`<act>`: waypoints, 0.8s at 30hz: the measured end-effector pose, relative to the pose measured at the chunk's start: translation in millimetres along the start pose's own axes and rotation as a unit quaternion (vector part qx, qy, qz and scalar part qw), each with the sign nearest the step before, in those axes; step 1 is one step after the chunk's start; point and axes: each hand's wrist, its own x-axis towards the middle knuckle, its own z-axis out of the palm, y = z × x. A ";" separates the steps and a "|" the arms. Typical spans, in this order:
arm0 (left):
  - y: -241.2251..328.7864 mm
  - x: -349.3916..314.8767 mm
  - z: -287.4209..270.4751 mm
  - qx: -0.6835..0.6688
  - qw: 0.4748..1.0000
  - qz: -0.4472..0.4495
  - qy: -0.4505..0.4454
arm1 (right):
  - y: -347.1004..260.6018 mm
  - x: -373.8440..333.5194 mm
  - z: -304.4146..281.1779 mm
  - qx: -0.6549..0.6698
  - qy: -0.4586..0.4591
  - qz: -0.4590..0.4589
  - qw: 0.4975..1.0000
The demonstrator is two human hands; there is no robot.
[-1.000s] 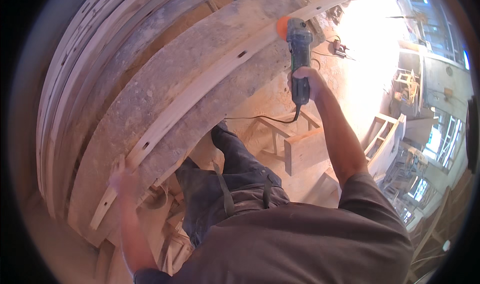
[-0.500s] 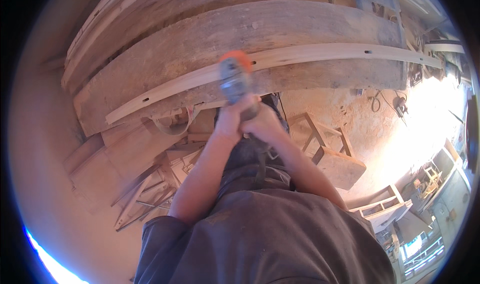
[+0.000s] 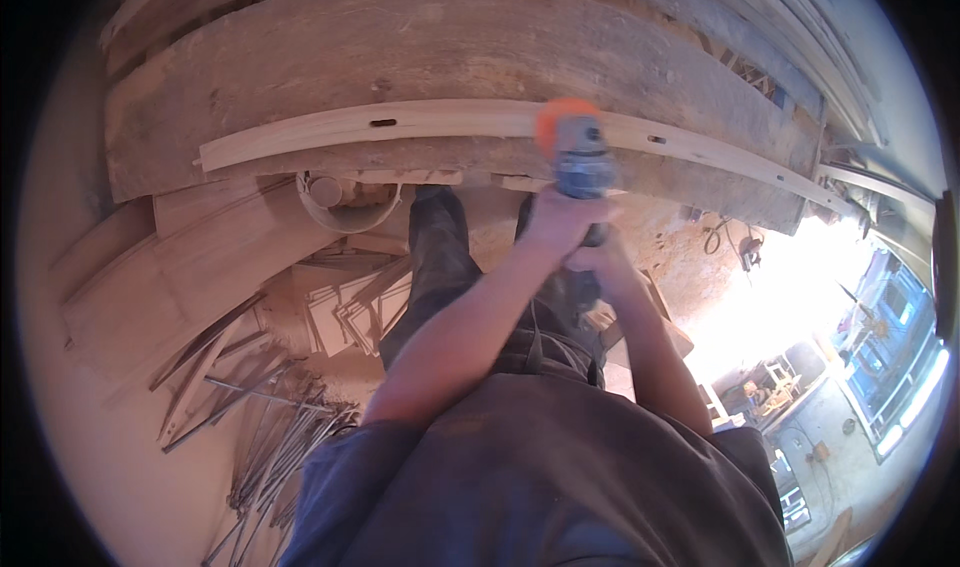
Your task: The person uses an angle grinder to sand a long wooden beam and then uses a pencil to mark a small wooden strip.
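Both of my hands are closed on an angle grinder [image 3: 583,172] with an orange disc [image 3: 560,122], which looks like a sander. My left hand [image 3: 562,222] wraps the body just behind the head. Farther back, near my waist, my right hand [image 3: 605,264] grips the rear end; its fingers are partly blurred. The disc lies over a long pale wooden rail [image 3: 460,119] with several dark slots cut in it. Whether the disc touches the wood I cannot tell. The rail rests along the near side of a worn wooden workbench [image 3: 300,52].
Below the bench at left are a round bucket-like container [image 3: 345,207] and large wooden panels [image 3: 220,237]. Thin rods and scraps [image 3: 270,447] lie on the floor. A cable [image 3: 748,252] hangs right of me. Long boards [image 3: 810,27] lie at the back right.
My hands and the grinder have moved right along the rail, past one slot. My view has shifted with them, showing more floor scraps at left.
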 end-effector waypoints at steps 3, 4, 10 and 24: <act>38.9 -17.5 -99.6 -0.041 0.996 0.048 0.064 | -14.9 37.9 101.4 -0.053 -0.070 -0.040 0.995; 51.7 -27.4 -141.4 -0.110 0.992 0.048 0.045 | -25.5 52.8 138.3 -0.158 -0.081 -0.087 0.980; 99.9 -57.1 -257.4 -0.251 0.959 0.055 0.117 | -70.9 81.4 273.6 -0.277 -0.140 -0.059 0.949; 66.8 -48.3 -216.6 -0.153 0.979 0.107 0.083 | -23.5 60.6 211.9 -0.198 -0.109 -0.048 0.973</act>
